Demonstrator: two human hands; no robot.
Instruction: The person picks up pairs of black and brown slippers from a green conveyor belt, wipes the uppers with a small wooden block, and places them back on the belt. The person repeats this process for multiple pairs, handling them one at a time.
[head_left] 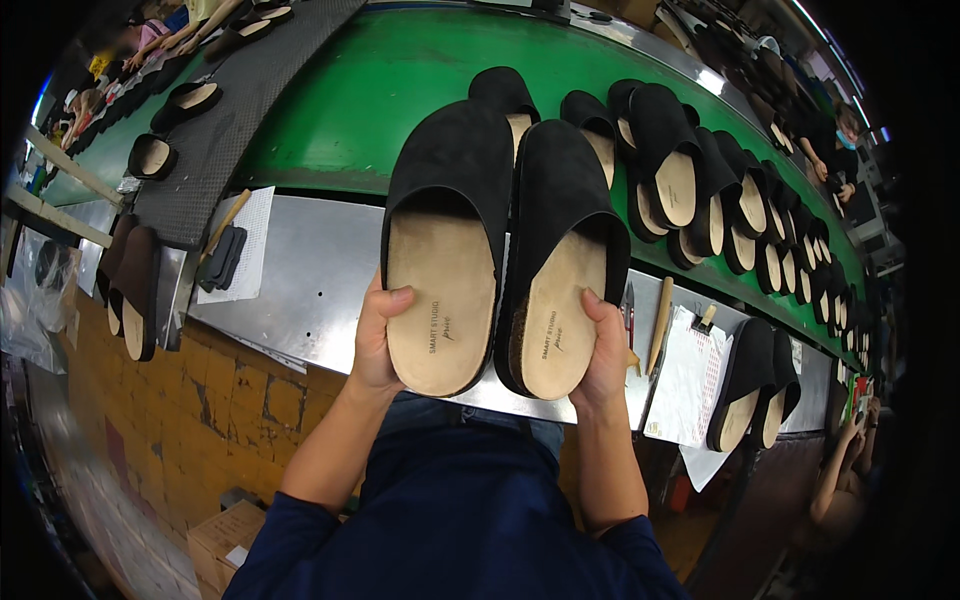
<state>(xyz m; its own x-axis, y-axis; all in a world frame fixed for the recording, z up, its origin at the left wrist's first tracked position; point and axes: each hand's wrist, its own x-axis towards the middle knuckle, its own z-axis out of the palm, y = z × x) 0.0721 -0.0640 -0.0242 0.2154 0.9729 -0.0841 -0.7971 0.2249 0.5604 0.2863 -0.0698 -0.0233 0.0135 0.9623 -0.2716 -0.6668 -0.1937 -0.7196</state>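
Note:
Two black closed-toe clogs with tan insoles are held side by side before me, toes pointing away. My left hand (376, 345) grips the left clog (440, 290) at its heel, thumb on the insole and fingers hidden beneath. In the same way my right hand (603, 350) is closed on the heel of the right clog (562, 280). Dark printing marks both insoles. Beneath the pair lies a metal ledge (300, 275). Just past their toes another black clog (503, 92) rests on the green belt (350, 110).
Rows of black clogs (745, 205) run along the belt to the right. A clipboard with papers (690, 375) and a wooden-handled tool (661, 325) lie right of my hand; another clog pair (755, 385) stands beyond. Dark pads (225, 260) lie at left. Co-workers (835, 150) are farther off.

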